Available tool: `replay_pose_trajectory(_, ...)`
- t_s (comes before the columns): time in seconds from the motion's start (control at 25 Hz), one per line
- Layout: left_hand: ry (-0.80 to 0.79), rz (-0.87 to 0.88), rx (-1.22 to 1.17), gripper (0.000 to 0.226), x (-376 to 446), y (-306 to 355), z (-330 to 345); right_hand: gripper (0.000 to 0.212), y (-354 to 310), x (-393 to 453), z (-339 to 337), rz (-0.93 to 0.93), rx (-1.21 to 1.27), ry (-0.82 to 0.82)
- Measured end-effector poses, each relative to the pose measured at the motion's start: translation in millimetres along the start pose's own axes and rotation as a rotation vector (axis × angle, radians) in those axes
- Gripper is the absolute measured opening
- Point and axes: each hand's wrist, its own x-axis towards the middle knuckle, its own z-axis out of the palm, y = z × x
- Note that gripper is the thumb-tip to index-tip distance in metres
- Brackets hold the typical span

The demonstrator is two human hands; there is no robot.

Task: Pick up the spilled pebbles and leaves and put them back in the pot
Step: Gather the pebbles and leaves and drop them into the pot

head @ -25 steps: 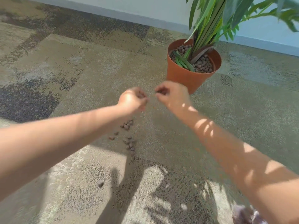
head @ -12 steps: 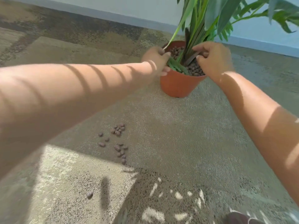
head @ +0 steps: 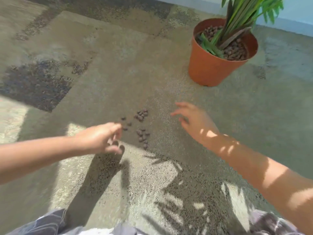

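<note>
On the floor: we find a scatter of small round brown clay pebbles [head: 141, 126] lying on mottled grey-brown carpet [head: 105, 78], between our two hands.
Pebble layout: one tight cluster sits farther from us, a looser string runs nearer, and a few strays lie to the left side.
Left hand [head: 101, 138]: our grip here is loose and holds nothing; the fingers curl gently downward, tips just beside the leftmost strays.
Right hand [head: 194, 121]: this grip is also spread and empty, fingers fanned above the carpet, near the clusters but apart from them.
Pot: the terracotta-orange plastic pot [head: 215, 65] stands upright well beyond the spill, to the right, already filled with the same pebbles around a green leafy plant [head: 240, 19].
Leaves: we see no loose leaf on the carpet in this view; some green blades lie inside the pot.
Step in hand: we judge this to be the reach for another handful.
Doing it well: we should sweep both hands inward so the pebbles gather into one heap, then scoop with cupped fingers rather than pinching one by one.
Care: the carpet pile may snag the round pieces, so we press the fingertips low and rake slowly.
Carrying: we keep the cupped hands level and tip them only when over the pot's rim.
</note>
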Motion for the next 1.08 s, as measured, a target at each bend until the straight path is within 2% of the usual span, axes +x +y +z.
replay_pose_trajectory(0.08, -0.150, 0.028, 0.088, 0.042, -20, -1, 32, 0.036, -7, -11, 23, -0.040, -0.015, -0.098)
replay_pose_trajectory(0.16, -0.163, 0.080, 0.141, 0.045, -27, 1, 56, 0.039, -16, -16, 43, -0.080, 0.006, -0.164)
replay_pose_trajectory(0.28, -0.161, 0.159, 0.087, 0.030, -17, 5, 60, 0.040, -35, -17, 66, -0.124, 0.054, -0.231)
replay_pose_trajectory(0.44, -0.197, 0.180, 0.041, 0.017, -3, 1, 45, 0.033, -52, -21, 86, -0.192, 0.066, -0.235)
replay_pose_trajectory(0.52, -0.115, 0.133, -0.019, 0.014, 1, 0, 38, 0.032, -56, -23, 91, -0.193, 0.087, -0.233)
replay_pose_trajectory(0.6, 0.082, 0.034, -0.093, 0.016, 7, -3, 24, 0.034, -58, -25, 93, -0.181, 0.095, -0.231)
replay_pose_trajectory(0.72, 0.363, -0.121, -0.097, 0.039, 20, -9, 7, 0.033, -62, -26, 94, -0.162, 0.083, -0.232)
replay_pose_trajectory(0.84, 0.383, -0.153, -0.040, 0.052, 36, -7, 1, 0.027, -62, -25, 91, -0.142, 0.106, -0.181)
replay_pose_trajectory(0.96, 0.347, -0.207, -0.180, 0.060, 51, 0, 4, 0.028, -60, -23, 89, -0.131, 0.102, -0.185)
replay_pose_trajectory(1.08, 0.386, -0.284, -0.346, 0.050, 58, 5, 8, 0.032, -59, -24, 90, -0.130, 0.106, -0.192)
